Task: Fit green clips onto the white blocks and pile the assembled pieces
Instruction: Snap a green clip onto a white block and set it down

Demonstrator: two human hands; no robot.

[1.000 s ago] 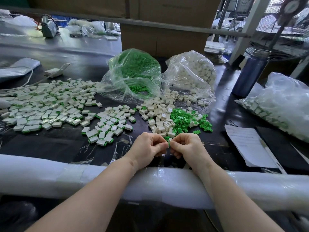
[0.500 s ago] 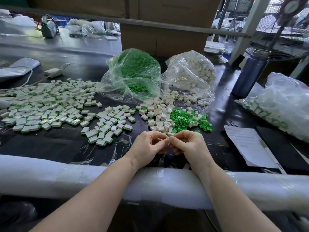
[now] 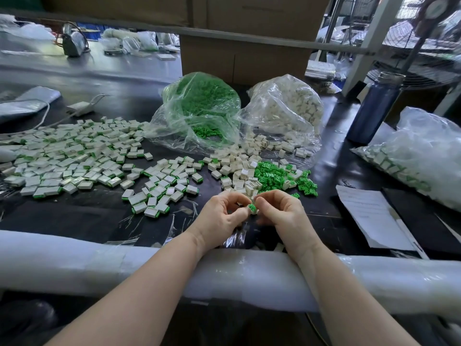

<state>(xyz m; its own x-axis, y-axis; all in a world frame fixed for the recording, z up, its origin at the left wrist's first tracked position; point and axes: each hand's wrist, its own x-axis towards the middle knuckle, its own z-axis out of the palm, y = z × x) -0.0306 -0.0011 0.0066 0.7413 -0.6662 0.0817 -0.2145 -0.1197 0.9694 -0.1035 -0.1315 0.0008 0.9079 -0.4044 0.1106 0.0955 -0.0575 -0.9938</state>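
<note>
A thick white foam-wrapped roll [image 3: 74, 260] runs along the near edge of the dark, glossy worktop [image 3: 94, 216], and both forearms lie across it; just beyond, the left hand [image 3: 222, 218] and right hand [image 3: 282, 213] meet fingertip to fingertip, each with fingers curled, pinching between them a small green clip [image 3: 252, 208] with a bit of white block showing beside it, held above the worktop's near middle; whether the clip is fully seated cannot be told. Past the hands lies a loose heap of ribbed green clips [image 3: 274, 178] mixed with boxy white blocks [image 3: 237, 166]; to the left, assembled pieces [image 3: 159, 193], flat white rectangles edged in green, spread in a small cluster, with a wider scatter [image 3: 69, 156] reaching the left edge. A printed paper sheet [image 3: 371, 216] lies at the right. Farther back slump two crinkled clear bags, one of green clips [image 3: 204, 108], one of white blocks [image 3: 287, 108]; a dark blue cylindrical bottle [image 3: 371, 111] stands toward the far right corner.
</note>
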